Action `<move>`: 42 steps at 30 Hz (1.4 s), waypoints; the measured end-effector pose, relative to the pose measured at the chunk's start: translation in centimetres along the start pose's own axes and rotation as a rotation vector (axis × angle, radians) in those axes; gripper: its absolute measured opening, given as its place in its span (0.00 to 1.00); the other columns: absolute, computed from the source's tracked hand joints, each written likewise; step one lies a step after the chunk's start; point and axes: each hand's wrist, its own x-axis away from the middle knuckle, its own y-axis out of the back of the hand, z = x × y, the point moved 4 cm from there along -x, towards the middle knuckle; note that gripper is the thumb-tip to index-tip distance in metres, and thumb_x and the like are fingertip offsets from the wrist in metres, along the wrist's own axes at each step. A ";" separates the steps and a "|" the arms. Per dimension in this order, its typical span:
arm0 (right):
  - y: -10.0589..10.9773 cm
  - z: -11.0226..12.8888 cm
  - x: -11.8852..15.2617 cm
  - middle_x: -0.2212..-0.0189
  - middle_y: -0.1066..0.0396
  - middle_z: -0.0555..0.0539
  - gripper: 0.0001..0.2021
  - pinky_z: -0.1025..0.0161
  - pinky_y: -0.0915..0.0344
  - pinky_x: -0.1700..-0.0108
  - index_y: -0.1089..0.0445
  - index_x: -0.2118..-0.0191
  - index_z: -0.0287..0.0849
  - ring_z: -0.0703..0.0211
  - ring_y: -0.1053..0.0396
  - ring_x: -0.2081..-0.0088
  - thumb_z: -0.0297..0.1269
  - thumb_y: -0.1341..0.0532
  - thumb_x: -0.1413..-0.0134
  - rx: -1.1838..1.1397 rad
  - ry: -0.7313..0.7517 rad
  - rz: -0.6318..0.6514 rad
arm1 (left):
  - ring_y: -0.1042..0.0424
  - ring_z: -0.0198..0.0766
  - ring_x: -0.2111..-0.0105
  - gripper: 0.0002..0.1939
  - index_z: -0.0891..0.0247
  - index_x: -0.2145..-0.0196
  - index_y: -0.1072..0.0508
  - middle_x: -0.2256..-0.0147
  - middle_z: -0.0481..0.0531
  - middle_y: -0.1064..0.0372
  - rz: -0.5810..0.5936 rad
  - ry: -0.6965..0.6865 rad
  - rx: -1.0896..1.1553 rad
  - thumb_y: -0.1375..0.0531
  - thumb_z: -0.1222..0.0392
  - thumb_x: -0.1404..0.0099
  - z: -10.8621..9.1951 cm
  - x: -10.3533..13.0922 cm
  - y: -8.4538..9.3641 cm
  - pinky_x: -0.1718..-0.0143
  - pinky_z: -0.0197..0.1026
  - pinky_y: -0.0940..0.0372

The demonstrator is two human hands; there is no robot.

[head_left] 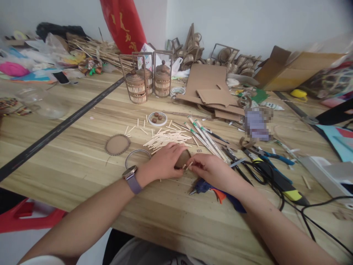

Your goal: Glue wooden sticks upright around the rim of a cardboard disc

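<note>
My left hand (167,162) grips a round cardboard disc (182,159) with a corrugated rim, its thumb at the near edge. At the disc's right edge, my right hand (204,165) pinches a short wooden stick (189,165) between thumb and fingertips. Behind my left hand lies a loose heap of short wooden sticks (168,137). A second round cardboard disc (117,144) rests to the left, with a grey ring (137,157) nearer my wrist. Under my right forearm is a blue glue gun (202,186), partly hidden.
Pliers (275,157), a yellow-and-black cutter (292,193) and black cables (281,184) lie to the right. Brown beads sit inside a white tape ring (157,119). Lidded stick baskets (136,88) stand behind, beside stacked cardboard (206,82) and an open box (300,70).
</note>
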 end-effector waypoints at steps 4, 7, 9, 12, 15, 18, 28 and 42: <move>-0.3 0.0 -0.3 0.71 0.25 0.49 0.08 0.67 0.39 0.66 0.26 0.68 0.42 0.60 0.29 0.69 0.24 0.42 0.47 0.046 -0.012 0.004 | 0.39 0.52 0.45 0.32 0.62 0.47 0.40 0.46 0.59 0.36 0.001 -0.005 0.001 0.38 0.65 0.49 0.1 0.0 0.0 0.44 0.53 0.39; -0.4 0.1 -0.4 0.71 0.25 0.48 0.09 0.67 0.39 0.66 0.26 0.68 0.42 0.60 0.30 0.69 0.24 0.42 0.47 0.054 -0.016 0.010 | 0.39 0.52 0.45 0.31 0.62 0.47 0.40 0.46 0.58 0.36 0.002 0.004 0.007 0.38 0.65 0.50 0.1 0.0 0.0 0.45 0.53 0.39; -0.4 0.2 -0.5 0.71 0.25 0.49 0.09 0.67 0.40 0.67 0.26 0.67 0.42 0.60 0.30 0.69 0.24 0.42 0.47 0.056 -0.015 0.012 | 0.39 0.52 0.45 0.31 0.62 0.47 0.40 0.46 0.59 0.36 0.005 0.009 0.011 0.38 0.65 0.50 0.0 0.0 0.0 0.45 0.53 0.39; -0.5 0.4 -0.4 0.71 0.25 0.49 0.09 0.67 0.40 0.67 0.26 0.68 0.42 0.60 0.30 0.69 0.23 0.42 0.47 0.055 -0.003 0.012 | 0.39 0.52 0.45 0.32 0.62 0.47 0.40 0.45 0.59 0.37 0.008 0.014 0.012 0.38 0.65 0.50 0.0 0.0 0.0 0.45 0.53 0.39; -0.5 0.4 -0.4 0.71 0.26 0.48 0.09 0.67 0.39 0.66 0.26 0.68 0.41 0.60 0.30 0.68 0.23 0.42 0.47 0.049 0.024 0.003 | 0.39 0.52 0.45 0.32 0.61 0.47 0.40 0.45 0.59 0.37 0.005 0.015 0.013 0.37 0.64 0.50 0.1 0.0 -0.1 0.45 0.53 0.39; -0.6 0.4 -0.5 0.70 0.27 0.48 0.09 0.67 0.39 0.65 0.26 0.68 0.41 0.60 0.31 0.67 0.23 0.42 0.47 0.048 0.060 -0.012 | 0.39 0.52 0.45 0.31 0.61 0.47 0.40 0.46 0.58 0.37 0.007 0.009 0.016 0.37 0.64 0.50 0.1 -0.1 0.0 0.45 0.53 0.39; -0.6 0.5 -0.2 0.70 0.28 0.46 0.10 0.63 0.39 0.61 0.27 0.69 0.40 0.55 0.33 0.64 0.23 0.43 0.44 0.113 0.140 -0.071 | 0.39 0.52 0.46 0.30 0.61 0.47 0.40 0.47 0.59 0.36 0.017 0.000 0.014 0.37 0.64 0.49 -0.1 -0.1 0.2 0.46 0.53 0.39; -0.6 0.6 -0.1 0.72 0.28 0.46 0.10 0.63 0.41 0.62 0.27 0.71 0.41 0.56 0.34 0.64 0.24 0.43 0.45 0.220 0.116 -0.094 | 0.39 0.51 0.46 0.30 0.63 0.48 0.39 0.48 0.58 0.35 0.022 0.002 0.028 0.37 0.65 0.49 -0.2 -0.1 0.3 0.46 0.52 0.39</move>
